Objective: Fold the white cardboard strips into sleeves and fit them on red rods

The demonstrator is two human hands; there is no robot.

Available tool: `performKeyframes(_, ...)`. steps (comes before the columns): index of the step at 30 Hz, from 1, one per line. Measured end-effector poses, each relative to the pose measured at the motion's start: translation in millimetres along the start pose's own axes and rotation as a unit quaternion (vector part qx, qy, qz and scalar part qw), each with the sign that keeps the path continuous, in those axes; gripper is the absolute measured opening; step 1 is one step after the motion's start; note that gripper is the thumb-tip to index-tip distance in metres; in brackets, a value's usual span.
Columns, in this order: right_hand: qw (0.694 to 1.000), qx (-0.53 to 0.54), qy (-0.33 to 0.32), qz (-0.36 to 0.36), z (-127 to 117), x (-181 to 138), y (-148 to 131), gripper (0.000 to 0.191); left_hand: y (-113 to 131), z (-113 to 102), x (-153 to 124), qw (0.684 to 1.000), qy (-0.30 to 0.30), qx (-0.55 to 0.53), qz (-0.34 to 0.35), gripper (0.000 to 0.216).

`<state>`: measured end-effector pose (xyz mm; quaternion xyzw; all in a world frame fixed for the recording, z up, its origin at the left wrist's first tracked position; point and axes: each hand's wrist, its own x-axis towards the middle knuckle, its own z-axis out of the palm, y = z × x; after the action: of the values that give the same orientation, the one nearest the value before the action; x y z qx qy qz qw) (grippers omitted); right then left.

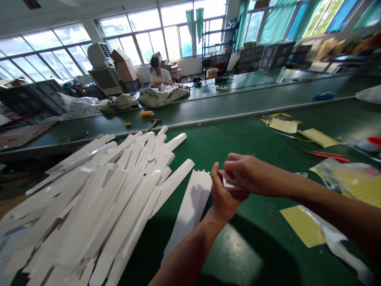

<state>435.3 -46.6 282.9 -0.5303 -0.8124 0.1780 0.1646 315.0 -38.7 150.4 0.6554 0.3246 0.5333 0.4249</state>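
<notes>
My left hand [222, 194] and my right hand [253, 172] meet above the green table [238, 143], both closed on a small white card piece [228, 183] held between them. Just left of my hands lies a flat stack of long white card strips [190, 206]. Further left spreads a big heap of folded white card strips [98, 198].
Yellow sticker sheets [302, 224] and clear plastic bags [348, 178] lie at the right, with red-handled scissors [327, 155] and yellow papers [318, 137] beyond. Across the far table a person [159, 75] sits working at a bundle of cloth [162, 95].
</notes>
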Motion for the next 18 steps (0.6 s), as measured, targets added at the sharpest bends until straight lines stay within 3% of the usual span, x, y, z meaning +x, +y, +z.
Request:
performKeyframes(7, 1.000, 0.007, -0.023, -0.017, -6.9, -0.3, -2.6, 0.013, 1.0, 0.1, -2.7, 0.999, 0.022, 0.027, 0.022, 0.096)
performKeyframes(13, 0.998, -0.036, -0.020, 0.038, 1.6, 1.0, -9.1, 0.017, -0.7, -3.0, -4.8, 1.000, -0.001, 0.022, 0.001, 0.099)
performKeyframes(18, 0.996, -0.028, -0.054, 0.068, -1.2, 0.5, -8.9, 0.015, -4.2, -1.3, -7.3, 0.996, 0.015, 0.054, 0.063, 0.098)
